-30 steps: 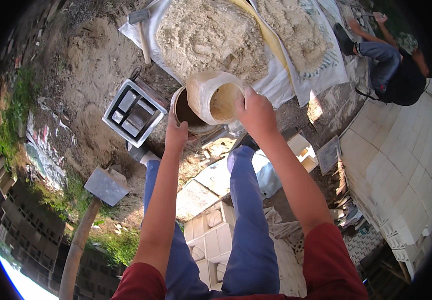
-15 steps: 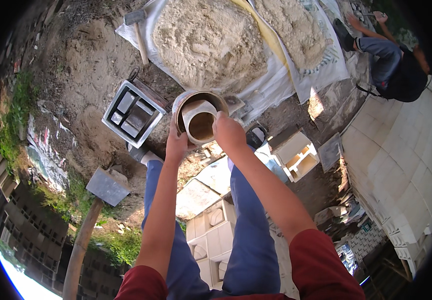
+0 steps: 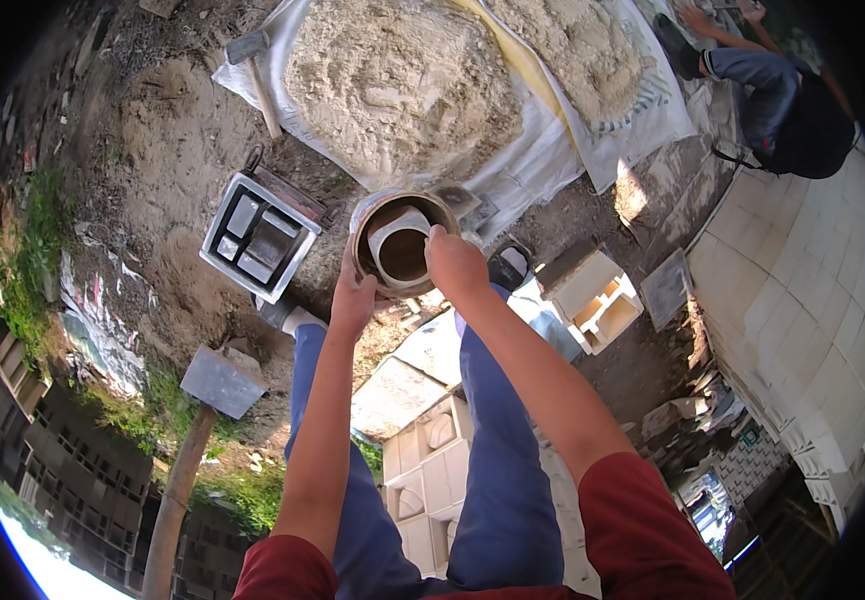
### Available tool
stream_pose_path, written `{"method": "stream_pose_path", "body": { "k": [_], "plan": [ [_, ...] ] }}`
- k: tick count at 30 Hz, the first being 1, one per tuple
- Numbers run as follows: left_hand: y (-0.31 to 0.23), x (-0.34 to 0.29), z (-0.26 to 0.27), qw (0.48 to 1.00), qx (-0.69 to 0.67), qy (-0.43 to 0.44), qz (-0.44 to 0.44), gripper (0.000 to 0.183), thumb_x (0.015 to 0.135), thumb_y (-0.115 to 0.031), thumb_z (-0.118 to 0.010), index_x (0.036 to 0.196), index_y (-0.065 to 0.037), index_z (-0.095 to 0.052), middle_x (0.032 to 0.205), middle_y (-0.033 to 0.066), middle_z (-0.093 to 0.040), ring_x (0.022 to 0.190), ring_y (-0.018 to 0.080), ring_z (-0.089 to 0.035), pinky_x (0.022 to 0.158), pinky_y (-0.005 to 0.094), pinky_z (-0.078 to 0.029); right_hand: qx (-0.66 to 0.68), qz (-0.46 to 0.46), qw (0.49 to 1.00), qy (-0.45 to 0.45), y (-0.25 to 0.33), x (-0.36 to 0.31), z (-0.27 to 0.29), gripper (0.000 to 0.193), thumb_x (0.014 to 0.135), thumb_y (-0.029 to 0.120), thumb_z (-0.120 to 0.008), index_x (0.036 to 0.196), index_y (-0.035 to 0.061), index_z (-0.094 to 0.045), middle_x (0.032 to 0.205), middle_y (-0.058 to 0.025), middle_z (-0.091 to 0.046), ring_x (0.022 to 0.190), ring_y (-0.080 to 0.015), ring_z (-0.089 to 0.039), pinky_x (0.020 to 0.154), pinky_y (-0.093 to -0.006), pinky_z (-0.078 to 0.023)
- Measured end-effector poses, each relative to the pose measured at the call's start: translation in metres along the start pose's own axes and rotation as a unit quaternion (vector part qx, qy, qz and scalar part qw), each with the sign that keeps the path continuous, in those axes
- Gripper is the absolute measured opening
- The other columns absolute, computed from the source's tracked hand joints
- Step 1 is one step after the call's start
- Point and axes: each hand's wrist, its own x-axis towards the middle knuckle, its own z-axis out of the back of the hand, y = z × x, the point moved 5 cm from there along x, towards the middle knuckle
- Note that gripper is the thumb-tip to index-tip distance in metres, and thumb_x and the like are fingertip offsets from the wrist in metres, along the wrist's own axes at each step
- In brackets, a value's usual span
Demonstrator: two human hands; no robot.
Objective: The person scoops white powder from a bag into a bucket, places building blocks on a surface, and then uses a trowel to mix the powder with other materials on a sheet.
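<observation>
My left hand (image 3: 354, 303) is wrapped round the near left side of a round, dirt-stained bucket (image 3: 361, 222). My right hand (image 3: 456, 265) grips its right side, fingers at the rim. Inside the bucket sits a smaller pale, ring-mouthed container (image 3: 384, 234) with a dark, brownish hollow; whether anything lies in it I cannot tell. The bucket is held out in front of me, between my feet. Just left of it stands a rectangular metal mould (image 3: 218, 216) with several inner compartments. Beyond the bucket, a sandy pale mix (image 3: 402, 90) is heaped on white sheeting (image 3: 537, 175).
A small hammer (image 3: 248, 47) lies at the sheet's left edge. A big square-headed mallet (image 3: 222, 382) stands at left. Pale hollow blocks (image 3: 442, 470) lie between my legs, another block (image 3: 600, 300) at right. A person (image 3: 777, 105) is at the far right, beside a pale block stack (image 3: 782, 290).
My view has shifted slightly, so the surroundings sit a little differently. Both hands keep their grip on the bucket, which is tilted much as before.
</observation>
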Motion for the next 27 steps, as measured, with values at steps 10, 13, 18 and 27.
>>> {"method": "stream_pose_path", "body": {
  "k": [10,13,18,27],
  "plan": [
    [-0.012,0.008,-0.006,0.998,0.019,0.009,-0.061,0.085,0.092,0.005,-0.043,0.172,-0.013,-0.020,0.153,0.0166,-0.054,0.121,0.0250,-0.070,0.078,0.0369,-0.070,-0.037,0.031,0.999,-0.015,0.006,0.019,-0.010,0.010,0.098,0.009,-0.059,0.099,-0.0008,-0.061,0.080,-0.0202,-0.075,0.077,-0.0386,-0.078,0.065,-0.0492,-0.063],
    [-0.016,0.004,-0.008,1.000,0.011,0.003,-0.024,0.085,0.093,0.005,-0.044,0.172,-0.015,-0.020,0.152,0.0157,-0.055,0.120,0.0245,-0.070,0.078,0.0369,-0.070,-0.043,0.028,0.999,-0.017,0.006,0.021,-0.014,0.009,0.095,0.007,-0.060,0.099,-0.0009,-0.061,0.079,-0.0200,-0.075,0.077,-0.0376,-0.078,0.065,-0.0482,-0.063],
    [-0.018,0.003,-0.004,0.999,0.020,0.003,-0.028,0.084,0.095,0.004,-0.046,0.172,-0.017,-0.021,0.151,0.0131,-0.057,0.117,0.0247,-0.071,0.077,0.0371,-0.070,-0.073,0.037,0.996,-0.037,0.011,0.025,-0.022,0.008,0.093,0.006,-0.063,0.100,0.0012,-0.062,0.078,-0.0173,-0.075,0.075,-0.0348,-0.079,0.063,-0.0451,-0.064],
    [-0.009,0.008,0.008,0.999,0.026,0.003,-0.032,0.083,0.094,0.004,-0.043,0.171,-0.015,-0.018,0.150,0.0137,-0.057,0.116,0.0273,-0.074,0.074,0.0404,-0.072,-0.103,0.056,0.992,-0.042,0.013,0.026,-0.034,0.009,0.093,0.007,-0.065,0.100,0.0030,-0.061,0.075,-0.0159,-0.075,0.072,-0.0325,-0.079,0.061,-0.0422,-0.064]
  ]
}}
